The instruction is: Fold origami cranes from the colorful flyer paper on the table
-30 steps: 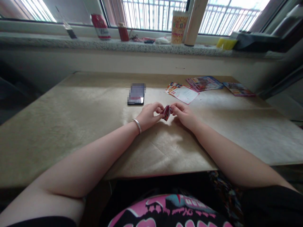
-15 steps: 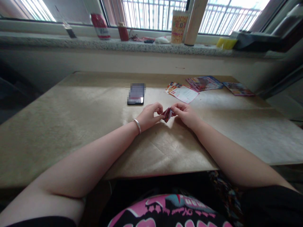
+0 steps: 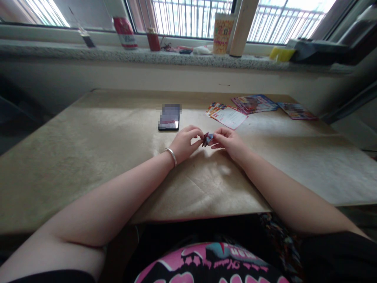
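Note:
Between my hands, just above the table [image 3: 97, 157], is a small piece of folded paper [image 3: 207, 138], dark red with some pale blue. My left hand [image 3: 188, 140], with a silver bangle at the wrist, pinches its left side between thumb and fingertips. On the right side, the thumb and forefinger of my right hand [image 3: 228, 140] grip it, the other fingers loosely curled. The fingertips hide part of the paper, so its exact shape is hard to make out.
Beyond my left hand lies a phone [image 3: 169, 117]. White and orange printed cards [image 3: 229, 117] and colourful printed sheets [image 3: 255, 103] lie at the back right, with another sheet [image 3: 297, 111] beside them. A can [image 3: 125, 33], a paper cup [image 3: 222, 34] and other items stand on the windowsill.
The folded paper has turned in my fingers and looks more compact, with more pale blue showing. My right hand's lower fingers have opened a little.

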Action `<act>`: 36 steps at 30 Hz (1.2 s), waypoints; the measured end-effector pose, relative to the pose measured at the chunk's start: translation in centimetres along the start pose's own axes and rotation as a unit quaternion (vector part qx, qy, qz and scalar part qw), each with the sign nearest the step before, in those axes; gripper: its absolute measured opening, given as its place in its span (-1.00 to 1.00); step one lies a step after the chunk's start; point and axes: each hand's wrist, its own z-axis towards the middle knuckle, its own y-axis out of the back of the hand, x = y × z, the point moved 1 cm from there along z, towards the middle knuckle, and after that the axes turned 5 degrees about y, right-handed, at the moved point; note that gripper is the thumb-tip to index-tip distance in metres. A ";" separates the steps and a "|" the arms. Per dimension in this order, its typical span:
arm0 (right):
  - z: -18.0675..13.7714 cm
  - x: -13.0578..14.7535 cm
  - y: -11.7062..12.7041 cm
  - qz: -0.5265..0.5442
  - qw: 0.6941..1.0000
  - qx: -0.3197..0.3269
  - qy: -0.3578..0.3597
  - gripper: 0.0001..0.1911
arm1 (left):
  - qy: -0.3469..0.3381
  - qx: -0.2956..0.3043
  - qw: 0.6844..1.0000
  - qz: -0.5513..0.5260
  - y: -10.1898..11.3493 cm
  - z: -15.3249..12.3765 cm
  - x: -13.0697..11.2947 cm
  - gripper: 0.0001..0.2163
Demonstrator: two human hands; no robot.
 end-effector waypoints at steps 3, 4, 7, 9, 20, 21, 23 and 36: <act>-0.1 0.0 -0.3 -0.012 0.999 -0.012 0.028 -0.59 | 0.009 -0.022 1.000 -0.001 0.0 -0.1 -0.1 -0.92; 0.0 0.0 -0.3 -0.018 0.999 -0.015 0.037 -0.59 | 0.022 -0.017 1.000 -0.009 0.0 -0.1 -0.2 -0.91; 0.0 -0.1 -0.3 -0.042 0.997 -0.026 0.057 -0.60 | 0.065 0.008 0.997 -0.048 -0.1 -0.2 -0.4 -0.86; 0.1 -0.2 -0.3 -0.065 0.995 -0.032 0.067 -0.61 | 0.090 0.018 0.993 -0.071 -0.2 -0.3 -0.6 -0.82; 0.0 -0.5 -0.3 -0.175 0.975 -0.034 0.135 -0.76 | 0.139 0.023 0.987 -0.082 0.3 -0.4 -1.3 -0.76; 0.1 -0.5 -0.4 -0.181 0.973 -0.035 0.137 -0.76 | 0.140 0.019 0.987 -0.077 0.3 -0.4 -1.2 -0.76; 0.1 -0.3 -0.5 -0.190 0.971 -0.034 0.141 -0.78 | 0.142 0.009 0.987 -0.068 0.3 -0.4 -1.0 -0.76; 1.0 0.1 -2.4 -0.179 0.980 -0.029 0.077 -0.87 | 0.148 -0.001 0.988 -0.033 0.3 -0.3 -0.4 -0.71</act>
